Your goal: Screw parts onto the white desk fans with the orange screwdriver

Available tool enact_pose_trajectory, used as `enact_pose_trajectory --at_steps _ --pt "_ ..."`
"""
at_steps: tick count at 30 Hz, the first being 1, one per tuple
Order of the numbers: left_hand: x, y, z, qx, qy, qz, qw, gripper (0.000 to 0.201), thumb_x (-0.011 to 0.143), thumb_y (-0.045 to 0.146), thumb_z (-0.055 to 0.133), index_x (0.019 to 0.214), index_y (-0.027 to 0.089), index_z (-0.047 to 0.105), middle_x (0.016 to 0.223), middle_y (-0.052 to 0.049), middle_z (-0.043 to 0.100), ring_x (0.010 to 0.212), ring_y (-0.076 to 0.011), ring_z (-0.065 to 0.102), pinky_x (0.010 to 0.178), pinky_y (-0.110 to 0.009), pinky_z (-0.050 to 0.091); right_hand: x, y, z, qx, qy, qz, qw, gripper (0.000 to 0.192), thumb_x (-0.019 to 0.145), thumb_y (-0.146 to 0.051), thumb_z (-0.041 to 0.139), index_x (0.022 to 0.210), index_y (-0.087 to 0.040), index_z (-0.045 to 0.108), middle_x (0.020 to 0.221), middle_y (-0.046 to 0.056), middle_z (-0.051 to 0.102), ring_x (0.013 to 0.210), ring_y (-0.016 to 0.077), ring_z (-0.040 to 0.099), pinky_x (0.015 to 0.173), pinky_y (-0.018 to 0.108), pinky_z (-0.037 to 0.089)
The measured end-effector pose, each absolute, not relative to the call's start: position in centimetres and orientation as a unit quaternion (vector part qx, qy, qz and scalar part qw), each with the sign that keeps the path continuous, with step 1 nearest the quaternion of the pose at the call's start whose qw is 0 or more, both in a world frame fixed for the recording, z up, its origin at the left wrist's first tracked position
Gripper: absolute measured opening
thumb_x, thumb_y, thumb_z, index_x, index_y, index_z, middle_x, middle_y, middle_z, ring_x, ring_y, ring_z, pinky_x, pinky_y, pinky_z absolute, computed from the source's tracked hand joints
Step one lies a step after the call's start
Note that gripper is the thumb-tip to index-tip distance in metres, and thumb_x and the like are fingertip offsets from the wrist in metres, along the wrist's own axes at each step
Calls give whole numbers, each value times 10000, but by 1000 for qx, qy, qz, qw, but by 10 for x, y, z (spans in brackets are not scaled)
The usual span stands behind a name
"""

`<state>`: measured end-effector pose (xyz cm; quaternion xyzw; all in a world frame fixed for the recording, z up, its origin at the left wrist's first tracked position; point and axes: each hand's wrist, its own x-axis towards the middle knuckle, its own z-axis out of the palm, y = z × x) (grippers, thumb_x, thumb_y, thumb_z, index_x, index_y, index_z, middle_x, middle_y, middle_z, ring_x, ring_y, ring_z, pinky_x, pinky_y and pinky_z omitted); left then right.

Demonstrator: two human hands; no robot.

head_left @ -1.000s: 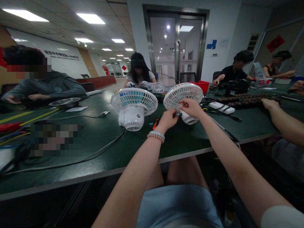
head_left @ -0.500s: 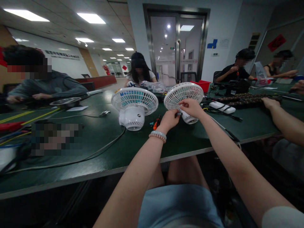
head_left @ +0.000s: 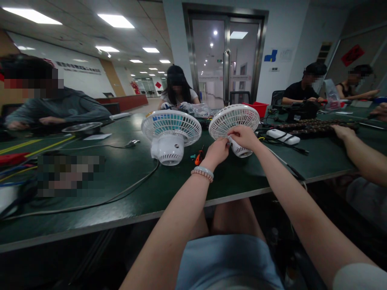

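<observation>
Left fan (head_left: 171, 135): we saw it whole, standing on the table (head_left: 121, 185), untouched.
Left hand (head_left: 217, 151): our fingers were pinched at the right fan (head_left: 234, 125), under its grille.
Right hand (head_left: 243, 137): gripped that fan's neck; grille work seemed unfinished.
Room: bare table ran to our near edge; cable at left, co-worker's arm (head_left: 359, 155) at right.

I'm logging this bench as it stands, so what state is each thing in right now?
Right fan: face down on its grille, gripped by both hands.
Left fan: face down, untouched.
Left hand: closed at the right fan's motor housing.
Right hand: closed on its grille rim.
Orange screwdriver: lying on the table.
Glass doors: shut.
</observation>
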<state>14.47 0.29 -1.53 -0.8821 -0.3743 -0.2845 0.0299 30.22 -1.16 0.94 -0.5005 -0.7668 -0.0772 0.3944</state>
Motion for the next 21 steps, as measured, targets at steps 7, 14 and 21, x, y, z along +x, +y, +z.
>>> enact_pose_trajectory --at_steps 7,14,21 --pt "150 8 -19 -871 -404 -278 -15 237 882 238 378 947 135 581 966 -122 654 886 -183 607 788 -280 446 303 -9 8 -506 -767 -85 385 207 747 -198 510 830 -177 698 736 26 652 672 145 539 632 247 372" --pt "154 11 -21 -856 -417 -302 -45 233 872 254 407 933 121 589 924 -140 666 858 -201 622 769 -295 451 301 -13 10 -510 -769 -93 374 203 750 -198 508 823 -179 697 744 22 652 680 145 543 636 244 367" --pt "153 10 -21 -856 -395 -325 -75 213 846 225 447 962 116 588 929 -127 665 863 -196 611 795 -305 454 301 -13 10 -517 -770 -88 363 214 760 -210 502 844 -178 696 785 25 659 713 145 555 656 242 375"
